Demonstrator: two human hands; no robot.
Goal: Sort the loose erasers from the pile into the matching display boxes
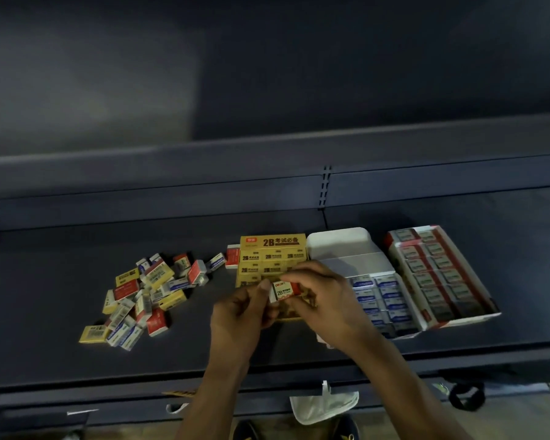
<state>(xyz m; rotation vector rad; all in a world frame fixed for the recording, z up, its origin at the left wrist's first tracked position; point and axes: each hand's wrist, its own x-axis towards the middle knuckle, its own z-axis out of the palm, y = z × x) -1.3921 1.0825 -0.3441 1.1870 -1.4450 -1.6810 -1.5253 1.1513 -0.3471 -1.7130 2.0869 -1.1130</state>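
Two hands: one red-and-white eraser (282, 291) is pinched between the left hand (240, 315) and right hand (323, 301), fingers closed on it.
Eraser place: above the yellow display box (272, 252).
Pile (146, 295): left of that box.
Blue box (383, 301), red box (438, 274): right of it.

matt dark painted metal shelf (77, 312); printed cardboard yellow display box (272, 249); glossy paper-sleeved erasers (140, 293) at centre left; smooth white box flap (338, 241).
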